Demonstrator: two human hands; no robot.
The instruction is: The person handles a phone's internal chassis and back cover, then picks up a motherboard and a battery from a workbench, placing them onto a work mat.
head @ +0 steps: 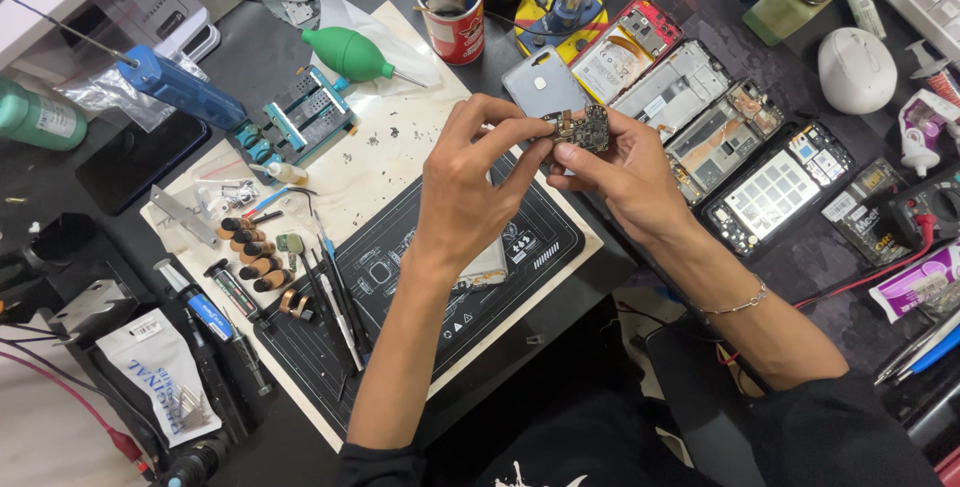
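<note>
Two hands, left hand (470, 182) and right hand (622, 172), pinched shut on one small circuit board (582, 129), four opened phones (700, 112) just right, one red cup (455, 22) above, one white labelled pouch (160, 372) far lower left.

sleeves: black, pushed up past both elbows, forearms bare
right wrist: thin silver chain bracelet (738, 304) with small beads, just above the right hand (622, 172)
left hand (465, 192): no ring, no watch, nothing worn
torso: black garment with a white printed mark at the lower edge, below the bracelet
nails: short, unpainted
</note>
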